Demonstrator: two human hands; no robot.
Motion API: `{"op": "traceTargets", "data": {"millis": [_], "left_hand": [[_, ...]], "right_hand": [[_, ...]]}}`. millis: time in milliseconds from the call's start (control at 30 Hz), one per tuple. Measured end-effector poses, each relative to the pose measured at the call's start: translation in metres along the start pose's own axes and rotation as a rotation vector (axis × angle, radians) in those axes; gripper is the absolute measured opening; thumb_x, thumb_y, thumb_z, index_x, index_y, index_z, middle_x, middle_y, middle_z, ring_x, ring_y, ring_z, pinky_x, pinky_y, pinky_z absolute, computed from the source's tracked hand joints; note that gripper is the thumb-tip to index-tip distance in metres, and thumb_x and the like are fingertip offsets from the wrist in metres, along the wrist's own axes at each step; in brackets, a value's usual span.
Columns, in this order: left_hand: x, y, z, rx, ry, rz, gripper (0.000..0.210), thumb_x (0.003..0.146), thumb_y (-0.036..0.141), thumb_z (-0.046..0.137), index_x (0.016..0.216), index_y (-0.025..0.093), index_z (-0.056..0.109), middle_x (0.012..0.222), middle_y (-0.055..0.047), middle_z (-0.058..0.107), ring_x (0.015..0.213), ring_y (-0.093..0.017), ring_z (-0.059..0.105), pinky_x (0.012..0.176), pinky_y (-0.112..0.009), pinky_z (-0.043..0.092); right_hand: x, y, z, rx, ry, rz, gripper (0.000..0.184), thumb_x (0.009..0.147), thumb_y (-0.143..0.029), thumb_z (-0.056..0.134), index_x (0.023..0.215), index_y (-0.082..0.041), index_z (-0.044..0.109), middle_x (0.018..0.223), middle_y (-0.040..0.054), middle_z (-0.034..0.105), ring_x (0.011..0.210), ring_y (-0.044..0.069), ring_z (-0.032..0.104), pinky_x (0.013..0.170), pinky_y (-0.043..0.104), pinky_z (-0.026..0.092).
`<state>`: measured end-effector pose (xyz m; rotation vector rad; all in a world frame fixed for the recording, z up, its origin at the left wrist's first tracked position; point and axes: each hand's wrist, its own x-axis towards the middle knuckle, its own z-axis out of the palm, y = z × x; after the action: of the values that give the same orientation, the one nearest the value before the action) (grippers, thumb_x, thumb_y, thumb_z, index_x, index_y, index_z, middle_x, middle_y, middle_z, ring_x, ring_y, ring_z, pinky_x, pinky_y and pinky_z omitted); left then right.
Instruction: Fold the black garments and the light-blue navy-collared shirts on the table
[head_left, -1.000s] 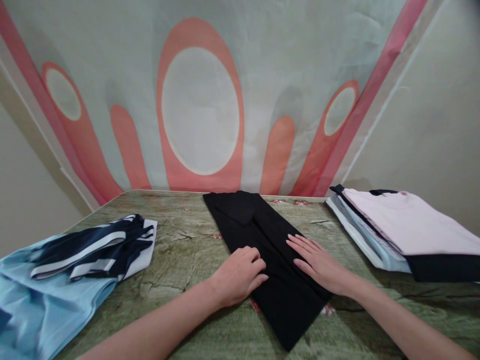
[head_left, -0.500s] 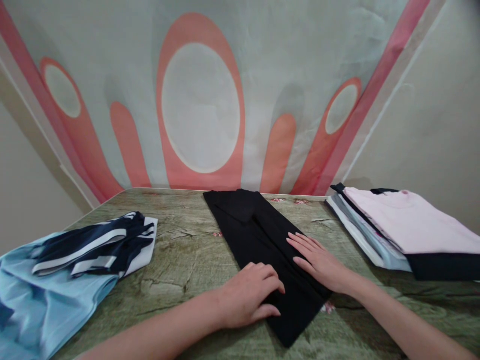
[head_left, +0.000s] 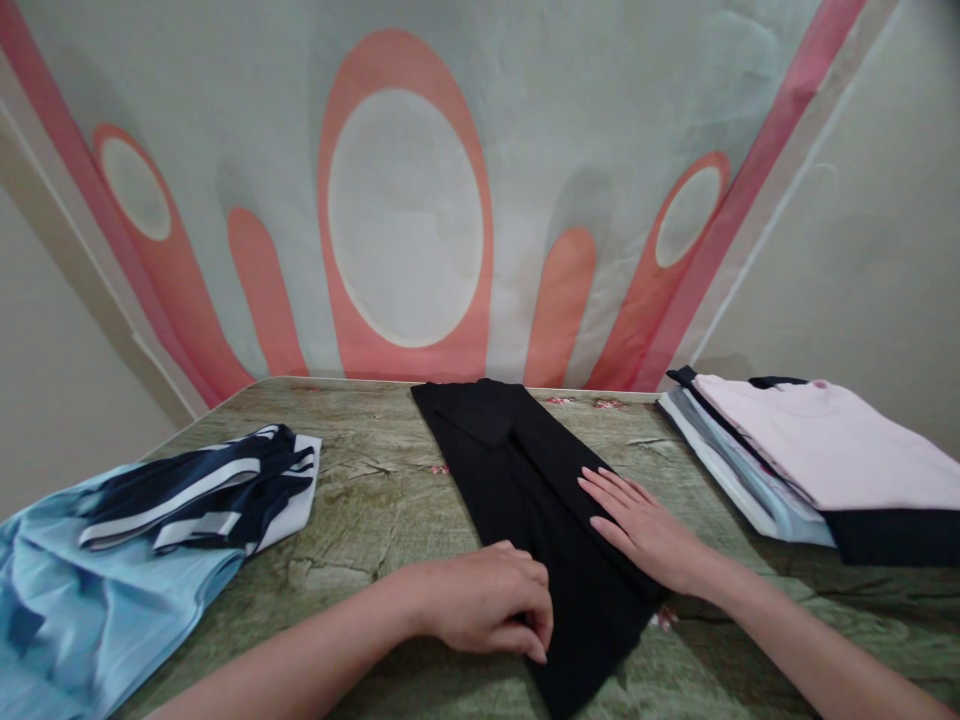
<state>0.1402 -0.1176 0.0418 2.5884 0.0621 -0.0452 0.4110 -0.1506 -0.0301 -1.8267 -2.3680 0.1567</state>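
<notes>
A black garment (head_left: 517,460), folded into a long strip, lies lengthwise on the wood-patterned table in the head view. Its far end reaches the back edge and shows a triangular flap. My left hand (head_left: 491,605) is closed at the strip's near left edge, fingers curled and thumb against them, pinching the cloth; the fabric right under the fingertips is hidden. On the strip's right side my right hand (head_left: 645,525) lies flat with fingers stretched out, pressing the cloth near the middle.
At the left, dark navy clothing with white stripes (head_left: 202,490) rests on light blue cloth (head_left: 112,600). A stack of folded clothes stands at the right, with a pink shirt (head_left: 825,440) on top. Behind the table (head_left: 360,480) is a wall with a printed backdrop (head_left: 510,120).
My left hand has curled its fingers closed on the cloth and moved slightly left and toward me. The garment's near end has shifted with it. The right hand stays flat in place.
</notes>
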Motion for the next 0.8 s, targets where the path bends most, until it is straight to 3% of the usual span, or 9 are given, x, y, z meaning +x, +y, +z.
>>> {"op": "traceTargets", "data": {"millis": [100, 233, 333, 433, 533, 633, 800], "left_hand": [[0.002, 0.001, -0.002, 0.003, 0.091, -0.09, 0.013, 0.088, 0.031, 0.05, 0.091, 0.021, 0.059, 0.092, -0.002, 0.059, 0.091, -0.015, 0.054, 0.082, -0.024, 0.039], [0.006, -0.012, 0.009, 0.239, 0.287, -0.411, 0.022, 0.091, 0.032, 0.043, 0.099, 0.019, 0.057, 0.106, -0.007, 0.056, 0.099, -0.02, 0.052, 0.086, -0.032, 0.039], [0.003, -0.03, 0.021, 0.38, 0.365, -0.536, 0.039, 0.09, 0.038, 0.042, 0.123, 0.018, 0.045, 0.131, -0.01, 0.043, 0.121, -0.025, 0.038, 0.099, -0.039, 0.03], [-0.002, -0.04, 0.027, 0.404, 0.312, -0.538, 0.057, 0.089, 0.05, 0.035, 0.137, 0.021, 0.027, 0.145, -0.009, 0.023, 0.133, -0.029, 0.017, 0.105, -0.046, 0.018], [-0.005, -0.038, 0.026, 0.378, 0.228, -0.502, 0.061, 0.087, 0.057, 0.031, 0.139, 0.027, 0.022, 0.148, -0.006, 0.016, 0.134, -0.033, 0.01, 0.104, -0.053, 0.015], [-0.004, -0.034, 0.022, 0.366, 0.211, -0.444, 0.056, 0.088, 0.057, 0.031, 0.138, 0.032, 0.024, 0.147, -0.004, 0.018, 0.133, -0.034, 0.011, 0.103, -0.057, 0.014], [-0.001, -0.036, 0.019, 0.384, 0.31, -0.422, 0.041, 0.09, 0.045, 0.038, 0.128, 0.03, 0.041, 0.141, -0.004, 0.033, 0.131, -0.027, 0.023, 0.105, -0.05, 0.019]], "right_hand": [[-0.001, -0.002, 0.001, 0.006, -0.003, 0.014, 0.054, 0.09, -0.051, 0.025, 0.14, -0.029, 0.023, 0.147, -0.0012, 0.022, 0.134, 0.019, 0.017, 0.108, 0.044, 0.02], [-0.001, -0.002, 0.002, 0.015, -0.013, 0.017, 0.054, 0.09, -0.052, 0.025, 0.14, -0.031, 0.023, 0.147, -0.0024, 0.021, 0.134, 0.019, 0.017, 0.108, 0.044, 0.019], [-0.001, -0.001, 0.003, 0.006, -0.026, 0.024, 0.055, 0.09, -0.053, 0.023, 0.141, -0.031, 0.02, 0.147, -0.0034, 0.02, 0.135, 0.019, 0.016, 0.109, 0.044, 0.018], [-0.002, 0.0, 0.004, -0.004, -0.025, 0.03, 0.056, 0.089, -0.054, 0.023, 0.141, -0.031, 0.02, 0.147, -0.0036, 0.019, 0.135, 0.019, 0.014, 0.109, 0.043, 0.018], [-0.003, 0.0, 0.005, -0.018, -0.022, 0.04, 0.056, 0.089, -0.054, 0.023, 0.141, -0.032, 0.02, 0.147, -0.0036, 0.019, 0.135, 0.02, 0.015, 0.109, 0.043, 0.019], [-0.004, -0.001, 0.004, -0.032, -0.028, 0.048, 0.056, 0.089, -0.054, 0.022, 0.14, -0.033, 0.02, 0.147, -0.0035, 0.019, 0.135, 0.02, 0.015, 0.109, 0.043, 0.019], [-0.004, -0.001, 0.003, -0.027, -0.022, 0.036, 0.055, 0.09, -0.052, 0.024, 0.14, -0.031, 0.022, 0.147, -0.0014, 0.022, 0.134, 0.02, 0.017, 0.108, 0.045, 0.019]]}}
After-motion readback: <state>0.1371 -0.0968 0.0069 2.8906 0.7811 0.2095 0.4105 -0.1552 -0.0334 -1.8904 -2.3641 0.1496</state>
